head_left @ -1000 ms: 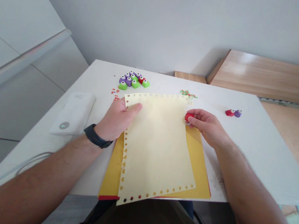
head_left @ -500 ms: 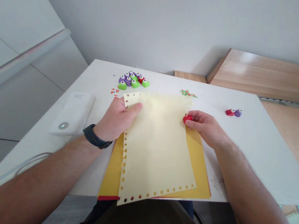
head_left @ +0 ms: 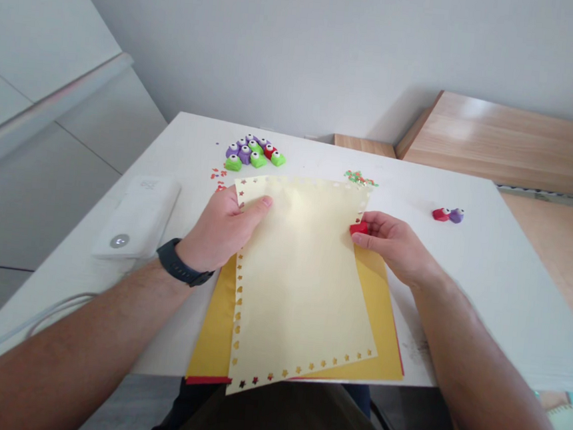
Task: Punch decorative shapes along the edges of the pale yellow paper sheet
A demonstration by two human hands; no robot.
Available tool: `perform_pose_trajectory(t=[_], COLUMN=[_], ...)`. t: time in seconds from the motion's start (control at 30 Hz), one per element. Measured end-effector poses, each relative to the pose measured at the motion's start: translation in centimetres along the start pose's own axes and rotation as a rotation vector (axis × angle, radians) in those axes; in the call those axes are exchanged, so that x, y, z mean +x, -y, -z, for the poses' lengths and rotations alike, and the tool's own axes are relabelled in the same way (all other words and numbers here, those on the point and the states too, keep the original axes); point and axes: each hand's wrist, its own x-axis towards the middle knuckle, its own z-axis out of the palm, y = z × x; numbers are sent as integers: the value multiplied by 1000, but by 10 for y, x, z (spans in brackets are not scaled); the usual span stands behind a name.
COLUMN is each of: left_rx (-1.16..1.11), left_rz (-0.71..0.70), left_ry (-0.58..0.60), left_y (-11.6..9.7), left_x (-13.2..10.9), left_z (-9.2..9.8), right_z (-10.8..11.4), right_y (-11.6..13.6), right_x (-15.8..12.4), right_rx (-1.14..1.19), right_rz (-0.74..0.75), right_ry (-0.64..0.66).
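Observation:
My left hand (head_left: 222, 226), with a dark watch on the wrist, grips the upper left edge of a pale yellow paper sheet (head_left: 302, 263), thumb on top and the other fingers hidden beneath. Star and other small shapes are cut along the sheet's left, bottom and top edges. At the upper right edge, my right hand (head_left: 387, 237) is closed on a small red craft punch (head_left: 359, 229) that sits over the paper's border. A couple of cutouts show just above the punch. Darker yellow paper (head_left: 378, 317) lies under the sheet, with red paper showing at its rim.
Several purple, green and red craft punches (head_left: 253, 150) cluster at the back left. Red paper bits (head_left: 218, 177) and green-orange bits (head_left: 360, 179) lie scattered. A red punch (head_left: 440, 215) and a purple one (head_left: 456, 216) stand right. A white device (head_left: 138, 215) with a cable lies left.
Very little differs. The view has shifted slightly, and both hands keep the same hold on the sheet and the red punch.

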Motion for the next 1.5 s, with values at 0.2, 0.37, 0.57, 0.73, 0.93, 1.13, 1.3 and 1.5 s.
perform_pose_trajectory(t=[0.2, 0.37, 0.57, 0.73, 0.93, 1.13, 1.3, 1.5], left_rx=[7, 22, 32, 13, 6, -37, -63, -9], left_rz=[20, 18, 5, 10, 31, 29, 43, 36], left_ry=[15, 18, 27, 20, 11, 19, 39, 15], left_y=[-1, -3, -4, -4, -8, -6, -3, -5], left_x=[-1, -1, -1, -2, -3, -3, -3, -3], left_z=[0, 0, 0, -1, -3, -2, 0, 0], right_z=[-2, -2, -1, -3, -2, -2, -2, -3], right_y=[1, 1, -1, -1, 2, 0, -2, -1], right_x=[0, -1, -1, 0, -2, -2, -1, -3], right_rx=[-45, -74, -67, -58, -121, -37, 13, -2], right_rz=[7, 14, 25, 13, 55, 34, -7, -8], right_ry=[12, -4, 14, -14, -16, -25, -24, -15])
